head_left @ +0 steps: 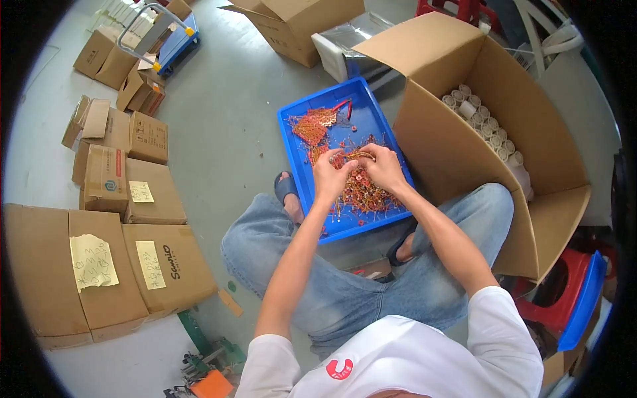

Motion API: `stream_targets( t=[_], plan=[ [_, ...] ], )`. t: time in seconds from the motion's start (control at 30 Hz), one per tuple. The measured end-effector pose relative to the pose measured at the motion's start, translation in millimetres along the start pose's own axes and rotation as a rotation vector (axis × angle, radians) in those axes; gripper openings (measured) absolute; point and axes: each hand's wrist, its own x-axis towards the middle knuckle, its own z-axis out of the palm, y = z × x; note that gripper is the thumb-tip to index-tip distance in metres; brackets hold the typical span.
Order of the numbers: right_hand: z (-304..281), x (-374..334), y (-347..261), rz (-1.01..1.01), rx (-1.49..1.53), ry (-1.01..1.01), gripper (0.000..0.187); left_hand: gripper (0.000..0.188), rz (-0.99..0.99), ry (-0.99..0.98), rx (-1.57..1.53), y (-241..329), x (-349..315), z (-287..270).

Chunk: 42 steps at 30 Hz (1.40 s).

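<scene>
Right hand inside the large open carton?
No, the right hand is over the blue tray, with the large open carton off to the right.

Small wired parts [363, 191], details indistinct

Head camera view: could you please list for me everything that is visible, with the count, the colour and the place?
blue tray: one, blue, centre
wired parts: uncountable, red and gold, in the tray
hand tool: one, red handles, tray's far end
large open box: one, brown, right
rolls: over ten, white, inside that box
cardboard boxes: several, brown, left and top
paper notes: three, yellow, on left boxes
platform cart: one, blue, upper left
red stool: one, red, right edge
sandals: two, dark, on the feet
left hand: one, bare, at the wired parts
right hand: one, bare, beside it
</scene>
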Motion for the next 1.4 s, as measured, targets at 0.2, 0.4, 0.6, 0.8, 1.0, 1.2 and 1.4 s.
stream_targets(
  t=[0.2,0.4,0.6,0.8,1.0,1.2,1.4],
  plan=[
    [-3,4,32,-0.197,-0.512,0.087,0.043,0.051,0.07,0.054,0.15,-15,8,-7],
    [-16,5,-11,-0.02,0.364,-0.421,0.04,0.075,-0.009,-0.326,-0.177,6,1,-22],
    [-14,-1,-16,-0.034,0.078,-0.233,0.021,0.049,0.118,-0.398,-0.057,-14,8,-16],
    [-15,3,-6,-0.072,0.141,-0.14,0.02,0.024,0.148,-0.395,0.006,2,2,-16],
    [-2,-15,-9,-0.138,-0.057,-0.051,0.025,0.028,0.049,-0.249,0.014,1,-10,3],
    [-11,-3,-6,-0.183,-0.091,0.069,0.032,0.032,-0.066,-0.097,-0.138,-22,1,11],
    [-24,6,-11,0.015,0.008,0.02,0.026,0.041,0.005,-0.201,0.046,-16,4,0]
  ],
)
